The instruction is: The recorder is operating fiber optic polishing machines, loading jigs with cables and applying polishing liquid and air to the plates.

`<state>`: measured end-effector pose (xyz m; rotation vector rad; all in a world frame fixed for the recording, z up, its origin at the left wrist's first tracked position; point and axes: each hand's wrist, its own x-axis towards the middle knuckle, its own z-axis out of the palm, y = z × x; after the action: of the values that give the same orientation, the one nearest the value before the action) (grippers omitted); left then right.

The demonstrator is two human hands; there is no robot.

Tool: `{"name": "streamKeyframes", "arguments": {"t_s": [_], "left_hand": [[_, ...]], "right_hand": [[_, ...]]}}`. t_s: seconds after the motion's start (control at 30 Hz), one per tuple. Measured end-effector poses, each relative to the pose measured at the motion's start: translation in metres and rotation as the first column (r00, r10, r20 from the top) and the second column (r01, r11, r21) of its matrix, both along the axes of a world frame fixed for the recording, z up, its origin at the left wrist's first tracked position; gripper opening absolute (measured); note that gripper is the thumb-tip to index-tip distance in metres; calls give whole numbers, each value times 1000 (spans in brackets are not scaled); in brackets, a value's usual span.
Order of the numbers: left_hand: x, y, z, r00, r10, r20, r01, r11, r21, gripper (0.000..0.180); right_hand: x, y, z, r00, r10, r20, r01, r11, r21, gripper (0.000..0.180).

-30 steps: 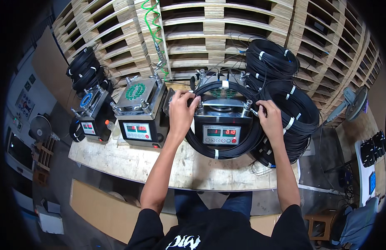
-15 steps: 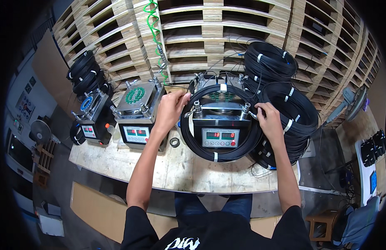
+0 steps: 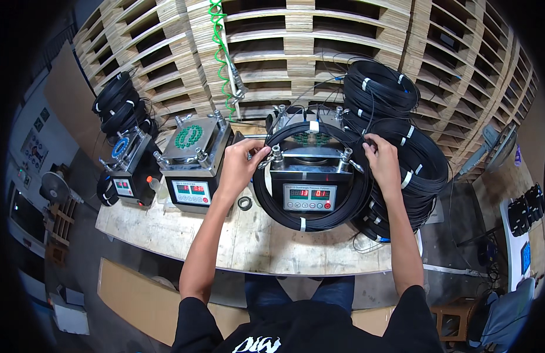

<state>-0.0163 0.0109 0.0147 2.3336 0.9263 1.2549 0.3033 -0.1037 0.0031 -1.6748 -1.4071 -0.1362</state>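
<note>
A coil of black cable, banded with white tape, hangs around the front of a metal polishing machine with a lit red display. My left hand is at the coil's upper left, beside a corner post, its thumb and fingers closed together; what lies between them is too small to make out. At the coil's upper right, my right hand is pinched near the edge of the coil, above a clamp lever. Whatever its fingertips hold is hidden. Thin black cables run into the back of the machine.
Two similar machines, one with a green ring fixture and one with a blue ring, stand to the left. A small bottle and black ring sit near them. Stacked cable coils crowd the right. Wooden pallets rise behind.
My left hand has shifted slightly down and my right hand slightly up. The machine displays' readings have changed. The tool on the green spiral hose has swung right.
</note>
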Motion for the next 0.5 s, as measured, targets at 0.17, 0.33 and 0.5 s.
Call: {"name": "streamKeyframes", "arguments": {"t_s": [0.17,0.33,0.5], "left_hand": [[1,4,-10,1000,28,11,-27,1000,-13,17],[13,14,-18,975,-56,215,94,981,-172,34],[16,84,-48,977,-24,213,133,846,-516,53]], "right_hand": [[0,-3,1,999,16,-44,-17,1000,-4,19],[5,-1,1,998,-13,-64,17,998,67,17],[-1,12,4,993,21,-113,-15,998,54,16]]}}
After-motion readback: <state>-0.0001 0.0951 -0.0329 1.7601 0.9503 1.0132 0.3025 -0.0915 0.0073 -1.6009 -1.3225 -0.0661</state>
